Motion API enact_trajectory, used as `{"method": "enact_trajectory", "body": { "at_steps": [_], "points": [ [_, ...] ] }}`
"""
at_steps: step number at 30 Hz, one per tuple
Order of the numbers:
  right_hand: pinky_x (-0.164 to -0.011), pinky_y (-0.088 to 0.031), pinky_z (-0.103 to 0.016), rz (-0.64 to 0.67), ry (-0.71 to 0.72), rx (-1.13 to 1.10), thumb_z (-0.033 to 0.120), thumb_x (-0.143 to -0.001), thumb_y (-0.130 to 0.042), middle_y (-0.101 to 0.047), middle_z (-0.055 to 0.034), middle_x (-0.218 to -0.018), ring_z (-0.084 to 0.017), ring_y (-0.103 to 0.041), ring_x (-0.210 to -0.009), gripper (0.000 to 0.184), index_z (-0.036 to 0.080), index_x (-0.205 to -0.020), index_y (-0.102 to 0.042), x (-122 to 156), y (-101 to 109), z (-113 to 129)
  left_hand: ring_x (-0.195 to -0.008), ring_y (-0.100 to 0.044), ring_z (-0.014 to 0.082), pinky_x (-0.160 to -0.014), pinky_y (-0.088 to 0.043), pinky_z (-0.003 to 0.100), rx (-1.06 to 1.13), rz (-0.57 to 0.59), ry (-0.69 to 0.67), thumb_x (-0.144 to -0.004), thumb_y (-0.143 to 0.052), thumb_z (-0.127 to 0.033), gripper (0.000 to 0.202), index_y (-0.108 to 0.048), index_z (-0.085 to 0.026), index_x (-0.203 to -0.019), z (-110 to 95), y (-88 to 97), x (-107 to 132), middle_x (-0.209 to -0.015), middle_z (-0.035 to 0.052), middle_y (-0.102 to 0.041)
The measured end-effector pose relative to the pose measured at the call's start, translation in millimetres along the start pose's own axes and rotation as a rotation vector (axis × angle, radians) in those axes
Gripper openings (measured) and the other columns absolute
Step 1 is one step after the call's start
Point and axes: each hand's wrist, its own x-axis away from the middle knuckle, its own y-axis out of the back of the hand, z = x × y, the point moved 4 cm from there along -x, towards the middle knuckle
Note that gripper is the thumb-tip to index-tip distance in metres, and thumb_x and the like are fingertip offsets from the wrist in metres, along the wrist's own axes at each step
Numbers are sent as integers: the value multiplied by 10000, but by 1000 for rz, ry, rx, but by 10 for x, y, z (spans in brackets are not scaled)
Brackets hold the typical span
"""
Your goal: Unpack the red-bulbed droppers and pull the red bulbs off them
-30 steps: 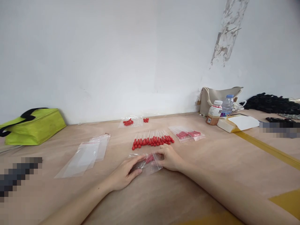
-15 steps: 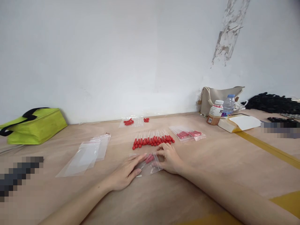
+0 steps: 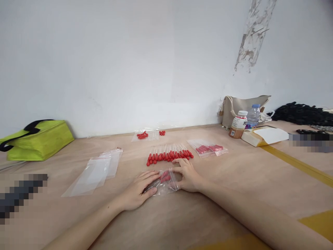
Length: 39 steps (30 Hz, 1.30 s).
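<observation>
A small clear zip bag with red-bulbed droppers inside lies on the wooden table in front of me. My left hand lies flat on the bag's left end, fingers stretched out. My right hand presses on the bag's right end, fingers curled down onto it. Just beyond my hands lies a row of several loose droppers with red bulbs.
A stack of empty clear bags lies at the left. Filled bags lie at the right; another bag with red bulbs is near the wall. A green bag, a beige bag, two bottles and a box stand along the back.
My left hand has slid a little toward me along the bag. My right hand has shifted slightly on the bag's right end. The bag stays on the table.
</observation>
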Motion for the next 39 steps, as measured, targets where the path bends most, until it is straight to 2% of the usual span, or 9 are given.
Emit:
{"method": "enact_trajectory", "body": {
  "at_steps": [6,10,16,23,30,33,35,37,39],
  "points": [
    [-916,-294,-413,-7,20,-108,511,-536,-723,-484,-65,-1107,-247,-398,-1063,405,246,-835,-658,15,11,-10,-1279,-261,206,-1047,-224,427,-50,22,36,-877,-306,-458,460,-319,-309,-1312,-23,0,13,-1398,8,-300],
    [-905,-295,-411,6,11,-93,516,-572,-700,-501,-67,-1076,-239,-416,-1038,407,252,-879,-658,7,-14,3,-1303,-201,207,-1060,-185,433,-94,65,55,-879,-268,-480,490,-248,-313,-1340,-51,-18,28,-1423,-2,-231],
    [-894,-304,-382,-15,12,-69,422,-536,-745,-497,-54,-1056,-228,-422,-1020,272,212,-679,-648,11,93,3,-1320,-124,215,-1069,-145,444,-116,96,67,-874,-262,-498,542,-119,-321,-1366,-66,-29,65,-1441,-13,-139],
    [-711,-372,-272,101,49,-85,396,-588,-717,-569,-5,-751,-156,-496,-771,275,181,-723,-610,-26,189,-4,-1320,-110,239,-1055,-148,472,-147,92,86,-868,-273,-507,508,-166,-373,-1346,-92,-34,109,-1447,-4,-113],
    [-484,-349,-173,266,-22,-332,258,-593,-692,-539,44,-631,-74,-469,-558,205,160,-696,-545,5,138,-57,-1300,-188,268,-1019,-201,489,-217,54,118,-867,-265,-506,488,-235,-364,-1333,-108,-22,161,-1433,35,-205],
    [-464,-371,-178,318,-141,-481,267,-567,-710,-569,37,-612,-82,-503,-534,251,155,-728,-553,2,175,-153,-1207,-347,295,-959,-277,495,-275,31,144,-843,-297,-535,499,-337,-337,-1300,-154,56,193,-1341,79,-372],
    [-475,-412,-202,354,-226,-664,310,-579,-713,-607,13,-631,-100,-543,-536,295,147,-773,-560,-18,212,-226,-1066,-468,287,-900,-330,488,-296,14,162,-819,-345,-548,486,-443,-315,-1234,-186,125,195,-1167,90,-516],
    [-515,-447,-227,329,-252,-803,338,-594,-713,-639,-17,-690,-109,-567,-560,329,137,-821,-584,-56,296,-310,-963,-516,263,-862,-363,470,-294,-27,172,-823,-366,-519,418,-559,-285,-1111,-195,188,170,-1007,76,-573],
    [-553,-453,-225,242,-242,-844,343,-618,-707,-653,-35,-753,-96,-566,-586,333,135,-862,-617,-94,425,-430,-1016,-498,247,-886,-369,443,-250,-86,125,-859,-339,-449,371,-598,-256,-1041,-185,220,115,-1061,74,-558]
  ]
}}
